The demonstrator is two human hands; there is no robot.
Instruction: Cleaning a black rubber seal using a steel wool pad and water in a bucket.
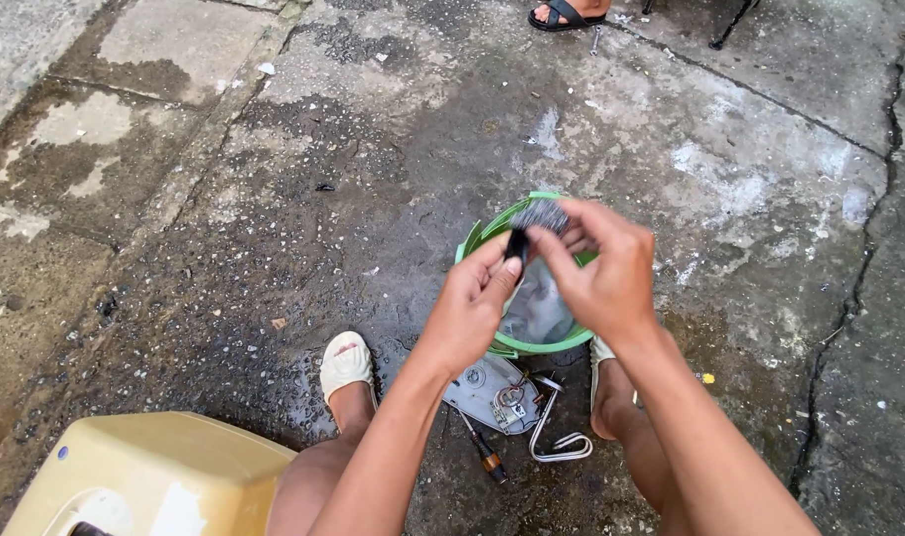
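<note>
A person crouches over wet, cracked concrete, both hands raised above a green bucket (472, 241) near the centre. The left hand (469, 308) pinches a small black part (517, 244) between thumb and fingers. The right hand (604, 268) is closed around a grey wire-like brush (542, 213), its bristles touching the part. The part looks light, rigid and probably slippery when wet, best held by its lower end. The bucket seems to hold cloudy water. Nearer lie a grey metal cover (492, 392), a screwdriver (484, 455) and a bent wire (556, 437). A yellow plastic casing (154, 476) sits near left.
</note>
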